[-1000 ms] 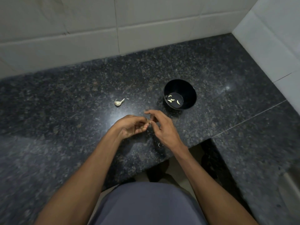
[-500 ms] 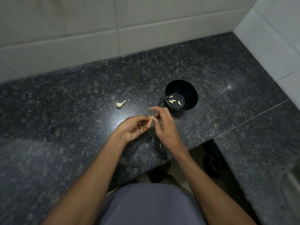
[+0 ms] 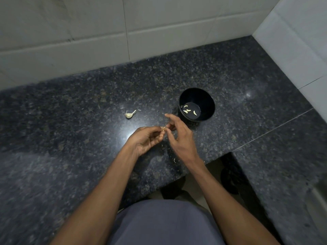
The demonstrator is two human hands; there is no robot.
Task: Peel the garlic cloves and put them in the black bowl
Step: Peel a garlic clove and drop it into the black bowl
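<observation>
A small garlic clove (image 3: 163, 129) is pinched between the fingertips of my left hand (image 3: 147, 139) and my right hand (image 3: 180, 138), just above the dark granite counter (image 3: 70, 138). Most of the clove is hidden by the fingers. The black bowl (image 3: 207, 99) stands just beyond my right hand, with several peeled cloves (image 3: 189, 110) lying in its bottom. An unpeeled piece of garlic (image 3: 130, 114) with a stem lies on the counter to the left of the bowl.
Bits of garlic skin (image 3: 174, 160) lie on the counter near its front edge, under my right wrist. White tiled walls (image 3: 159, 23) close the back and right side. The counter steps forward at the right (image 3: 283, 165).
Both hands have drifted slightly away from me, toward the bowl, still working the same clove between the fingertips. The bowl and the loose garlic piece have not moved.
</observation>
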